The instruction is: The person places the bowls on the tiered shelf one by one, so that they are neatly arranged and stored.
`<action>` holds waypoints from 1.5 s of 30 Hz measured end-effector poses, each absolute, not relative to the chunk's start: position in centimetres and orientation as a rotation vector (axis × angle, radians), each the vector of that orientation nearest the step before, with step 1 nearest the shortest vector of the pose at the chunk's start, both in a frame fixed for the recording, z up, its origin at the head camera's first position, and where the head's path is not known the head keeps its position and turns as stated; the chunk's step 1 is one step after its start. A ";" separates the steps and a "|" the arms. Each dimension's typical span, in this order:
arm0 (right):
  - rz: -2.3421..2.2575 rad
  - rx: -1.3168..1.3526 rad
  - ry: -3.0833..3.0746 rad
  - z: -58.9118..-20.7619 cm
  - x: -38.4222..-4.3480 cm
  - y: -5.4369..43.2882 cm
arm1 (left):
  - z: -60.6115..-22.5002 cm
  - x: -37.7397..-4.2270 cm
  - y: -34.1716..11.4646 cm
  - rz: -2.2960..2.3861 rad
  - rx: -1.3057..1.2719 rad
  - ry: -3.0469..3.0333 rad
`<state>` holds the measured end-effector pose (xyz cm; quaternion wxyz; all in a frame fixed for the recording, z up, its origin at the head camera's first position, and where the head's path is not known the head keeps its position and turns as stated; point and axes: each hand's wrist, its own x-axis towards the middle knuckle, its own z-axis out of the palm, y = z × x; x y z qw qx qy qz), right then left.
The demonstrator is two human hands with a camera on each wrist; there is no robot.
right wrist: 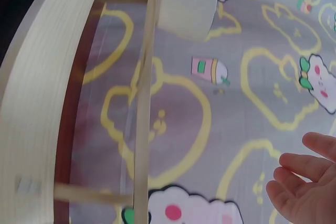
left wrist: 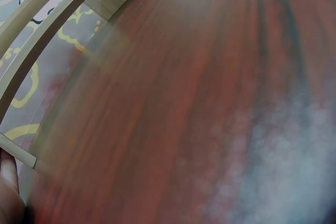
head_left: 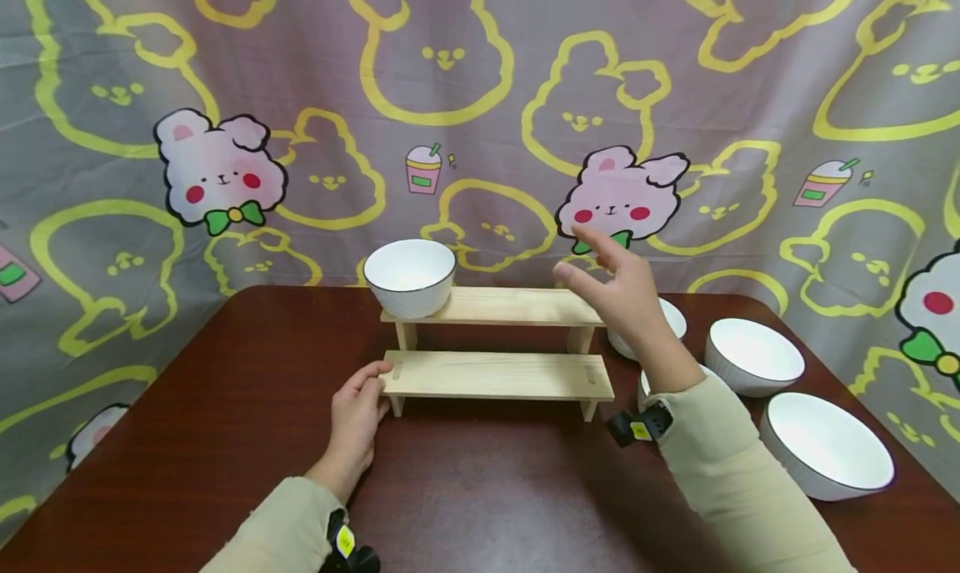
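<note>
A two-tier wooden display shelf [head_left: 495, 374] stands on the table. On the left end of its upper tier sits a white bowl [head_left: 411, 274] with a thin dark rim; the right wrist view catches part of that bowl [right wrist: 188, 6]. My left hand [head_left: 352, 423] grips the left end of the lower tier; in the left wrist view only a bit of the hand [left wrist: 8, 198] appears beside a shelf leg. Raised over the upper tier's right end, my right hand [head_left: 618, 294] holds nothing, its fingers [right wrist: 307, 166] spread and apart from the shelf.
To the right stand several more white bowls: one at the front right [head_left: 828, 444], one behind it [head_left: 753, 356], others partly hidden by my right forearm, including one near the shelf [head_left: 671, 319]. A patterned curtain [head_left: 480, 156] hangs behind the dark red-brown table [head_left: 247, 439].
</note>
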<state>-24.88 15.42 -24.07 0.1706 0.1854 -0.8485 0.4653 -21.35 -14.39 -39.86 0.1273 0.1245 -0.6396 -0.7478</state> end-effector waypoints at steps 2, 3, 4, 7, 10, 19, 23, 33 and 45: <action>1.299 0.516 -2.397 -24.2 -24.6 16.3 | -39.8 -21.4 -14.4 -2.178 0.361 -1.857; 1.290 0.508 -2.392 -24.2 -24.4 16.7 | -39.8 -21.4 -14.4 -2.180 0.358 -1.858; 1.281 0.498 -2.388 -24.2 -24.2 17.1 | -39.8 -21.4 -14.4 -2.183 0.353 -1.857; 1.251 0.466 -2.387 -24.4 -23.6 18.2 | -39.7 -21.4 -14.5 -2.192 0.342 -1.854; 1.226 0.447 -2.391 -24.7 -23.1 19.1 | -39.7 -21.4 -14.5 -2.198 0.337 -1.848; 1.208 0.402 -2.443 -26.4 -21.7 21.9 | -39.8 -21.4 -14.6 -2.191 0.340 -1.856; 1.149 0.356 -2.497 -27.5 -21.4 22.8 | -39.8 -21.3 -14.7 -2.184 0.351 -1.855; 1.107 0.261 -2.663 -30.1 -20.5 25.5 | -40.0 -21.2 -14.5 -2.199 0.354 -1.854; 0.898 0.179 -2.865 -32.2 -20.2 27.3 | -40.1 -21.0 -14.6 -2.190 0.342 -1.871</action>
